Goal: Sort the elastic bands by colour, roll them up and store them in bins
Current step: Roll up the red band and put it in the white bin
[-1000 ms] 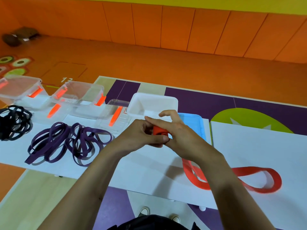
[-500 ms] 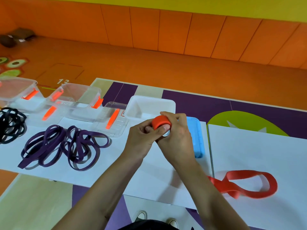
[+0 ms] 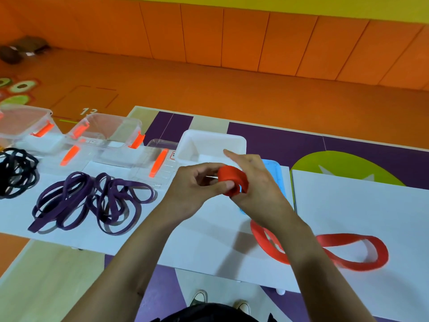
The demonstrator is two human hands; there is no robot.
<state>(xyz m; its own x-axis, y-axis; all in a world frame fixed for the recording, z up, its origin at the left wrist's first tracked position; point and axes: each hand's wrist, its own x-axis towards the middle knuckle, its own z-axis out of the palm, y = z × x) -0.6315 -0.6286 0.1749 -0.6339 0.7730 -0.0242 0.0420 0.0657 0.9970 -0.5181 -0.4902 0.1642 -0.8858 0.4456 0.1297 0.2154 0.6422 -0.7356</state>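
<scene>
White table [image 3: 348, 205] carries everything. Colours are already split into heaps, which is why the purple bands [image 3: 92, 201] lie in a tangle left of centre and the black bands [image 3: 16, 173] sit at the left edge. Clear bins [image 3: 109, 133] line the far edge behind them, within easy reach of each heap. The white bin [image 3: 211, 145] stands at the far edge right behind the hands, probably for the reds. A blue lid [image 3: 276, 173] lies just beside it.

The red band [image 3: 348, 252] is half rolled. Its loose tail lies flat on the table near the near edge, twisted into a figure eight. The tail's long axis runs left to right and its end loop points at the right edge. The tail feeds under the right wrist up to the roll, so slack stays free for winding.

The left hand [image 3: 195, 189] pinches the roll [image 3: 232, 180] with thumb and curled fingers, so the roll can't spring open. The right hand [image 3: 260, 189] backs the roll with its index finger straight. Its other fingers are hidden, so I cannot tell if they grip.

The roll is held above the table, mid-width. Its core axis seems to run near to far, with the open end tipped toward the near edge.
</scene>
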